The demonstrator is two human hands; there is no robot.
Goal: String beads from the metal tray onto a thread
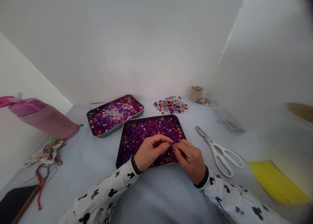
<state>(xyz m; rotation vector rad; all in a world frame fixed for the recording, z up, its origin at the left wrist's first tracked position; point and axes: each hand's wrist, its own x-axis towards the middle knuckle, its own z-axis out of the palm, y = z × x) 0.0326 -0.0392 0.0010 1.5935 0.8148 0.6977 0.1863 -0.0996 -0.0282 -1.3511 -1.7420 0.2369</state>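
Observation:
Over the near tray point(119, 155), full of purple, red and white beads point(137, 136), both hands meet fingertip to fingertip. My left hand point(151, 150) pinches thumb against forefinger. Facing it, my right hand point(190, 157) has its fingers closed in a pinch as well. A tiny thing lies between the fingertips, too small to name. Behind and to the left stands a second tray point(112, 130) of purple, red and clear beads. Farther back lies a heap of strung-looking multicoloured beads point(171, 105).
White-handled scissors point(220, 152) lie right of the near tray, with a yellow sheet point(278, 181) beyond. A small brown cup point(196, 94) stands by the back wall near a packet of coloured beads point(204, 102). Left are a pink bottle point(49, 119), tangled cords point(45, 171) and a dark flat object point(18, 202).

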